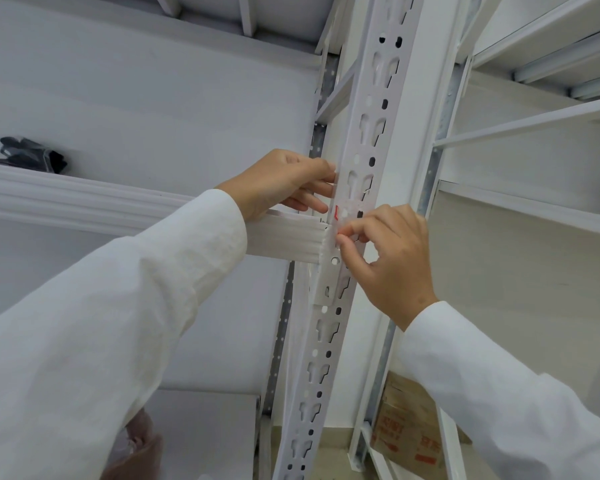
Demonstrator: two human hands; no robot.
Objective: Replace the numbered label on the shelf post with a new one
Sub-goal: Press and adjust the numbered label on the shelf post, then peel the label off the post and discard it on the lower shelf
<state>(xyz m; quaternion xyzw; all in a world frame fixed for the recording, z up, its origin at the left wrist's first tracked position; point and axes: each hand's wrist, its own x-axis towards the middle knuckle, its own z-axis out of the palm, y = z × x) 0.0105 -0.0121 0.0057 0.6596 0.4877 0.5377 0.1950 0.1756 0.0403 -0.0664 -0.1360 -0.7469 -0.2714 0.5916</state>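
White perforated shelf post (357, 188) carries the label (347, 216): clear or pale strip with a red mark, sitting just above the right hand's fingertips and just right of the left hand's.

Right hand (388, 261): thumb and forefinger pinched at the label's lower edge, other fingers curled. Looks like picking at that edge. Can't tell if this is the old one lifting or the new one going on.

Left hand (288, 183): fingers curled, tips against the post's left edge at the label's upper end, likely bracing it so it doesn't shift. Can't tell whether it actually grips anything.

Shelf beam (284, 237) meets the post directly under the left wrist.
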